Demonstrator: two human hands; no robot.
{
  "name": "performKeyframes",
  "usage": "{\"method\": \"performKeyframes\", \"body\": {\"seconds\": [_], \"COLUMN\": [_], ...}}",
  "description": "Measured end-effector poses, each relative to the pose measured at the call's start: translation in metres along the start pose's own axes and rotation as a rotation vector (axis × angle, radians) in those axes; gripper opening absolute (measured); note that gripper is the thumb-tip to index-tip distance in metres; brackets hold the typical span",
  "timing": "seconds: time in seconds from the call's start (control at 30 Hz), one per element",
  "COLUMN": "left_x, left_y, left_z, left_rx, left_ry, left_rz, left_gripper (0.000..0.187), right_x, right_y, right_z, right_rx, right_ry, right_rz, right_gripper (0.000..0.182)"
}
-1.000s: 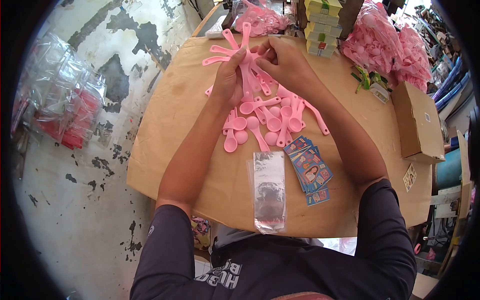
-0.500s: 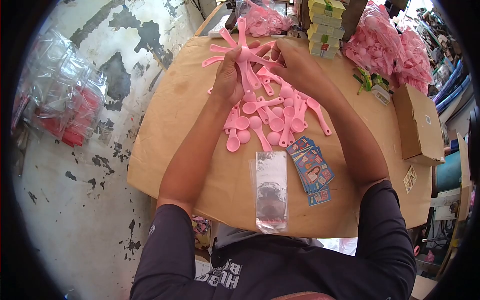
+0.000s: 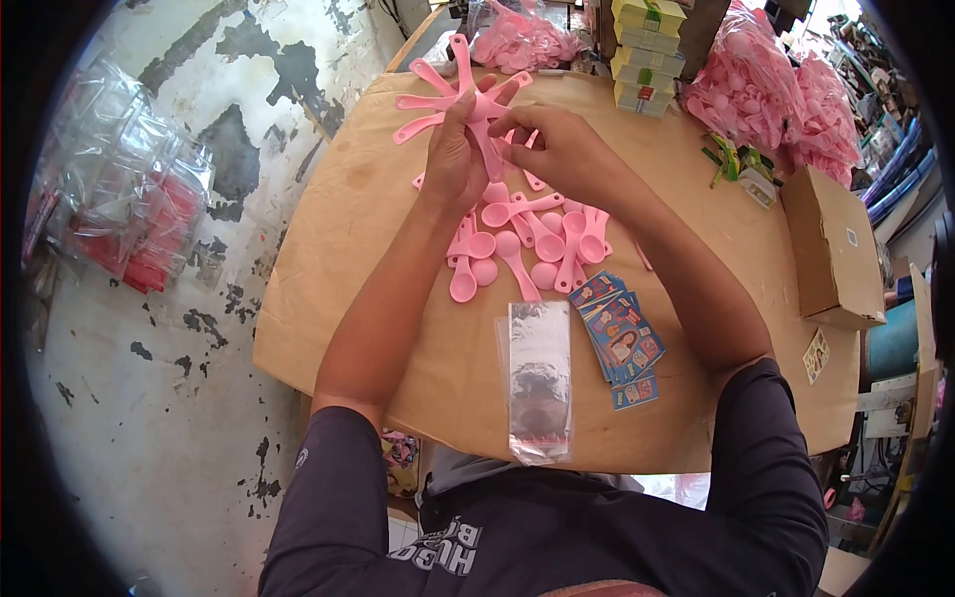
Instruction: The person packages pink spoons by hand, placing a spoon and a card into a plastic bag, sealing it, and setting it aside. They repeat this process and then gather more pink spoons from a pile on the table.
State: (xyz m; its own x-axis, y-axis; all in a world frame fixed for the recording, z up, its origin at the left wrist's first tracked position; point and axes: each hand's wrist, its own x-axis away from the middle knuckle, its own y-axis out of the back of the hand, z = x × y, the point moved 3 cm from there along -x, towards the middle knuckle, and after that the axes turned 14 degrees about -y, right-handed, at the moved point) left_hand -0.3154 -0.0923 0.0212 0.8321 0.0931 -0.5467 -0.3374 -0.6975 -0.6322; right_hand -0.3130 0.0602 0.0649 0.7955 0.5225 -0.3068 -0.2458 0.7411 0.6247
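Observation:
My left hand (image 3: pixel 460 159) grips a fanned set of pink measuring spoons (image 3: pixel 464 84), their handles spread out in several directions. My right hand (image 3: pixel 553 151) is beside the set at its lower right, fingers bent near one of the spoons; whether they pinch it is hidden. Below both hands lies a pile of loose pink spoons (image 3: pixel 550 245) on the brown-covered table (image 3: pixel 398 328). Nearer to me are a stack of clear plastic sleeves (image 3: pixel 540 378) and, to its right, a fanned stack of blue printed cards (image 3: pixel 623 338).
Bags of pink spoons (image 3: pixel 746 90) sit at the back right, with another pink-filled bag (image 3: pixel 522 40) at the back. Stacked yellowish card packs (image 3: pixel 647 60) stand between them. A cardboard box (image 3: pixel 831 249) is at the right edge, and plastic bags (image 3: pixel 129 179) lie at the left.
The spoon set in my left hand has turned and shifted slightly left. My right hand has moved left and down, closer to the left hand.

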Motion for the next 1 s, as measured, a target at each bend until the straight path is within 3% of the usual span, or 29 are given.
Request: {"method": "performKeyframes", "body": {"seconds": [0.07,0.17,0.37,1.0], "left_x": [0.001,0.004,0.0,0.0], "left_y": [-0.005,-0.014,-0.022,-0.01], "left_z": [0.001,0.0,-0.005,-0.006], "left_rx": [-0.026,-0.07,-0.085,-0.101], "left_ry": [-0.004,-0.011,-0.028,0.051], "left_rz": [0.003,-0.002,0.057,0.023], "left_gripper": [0.054,0.055,0.057,0.06], "right_x": [0.001,0.004,0.003,0.005], "right_y": [-0.001,-0.003,0.008,0.015], "right_z": [0.0,-0.001,0.002,0.001], "right_rx": [-0.043,0.049,-0.184,0.222], "right_ry": [-0.037,-0.067,-0.221,0.085], "right_rz": [0.039,-0.098,0.09,-0.178], "right_gripper": [0.022,0.022,0.02,0.029]}}
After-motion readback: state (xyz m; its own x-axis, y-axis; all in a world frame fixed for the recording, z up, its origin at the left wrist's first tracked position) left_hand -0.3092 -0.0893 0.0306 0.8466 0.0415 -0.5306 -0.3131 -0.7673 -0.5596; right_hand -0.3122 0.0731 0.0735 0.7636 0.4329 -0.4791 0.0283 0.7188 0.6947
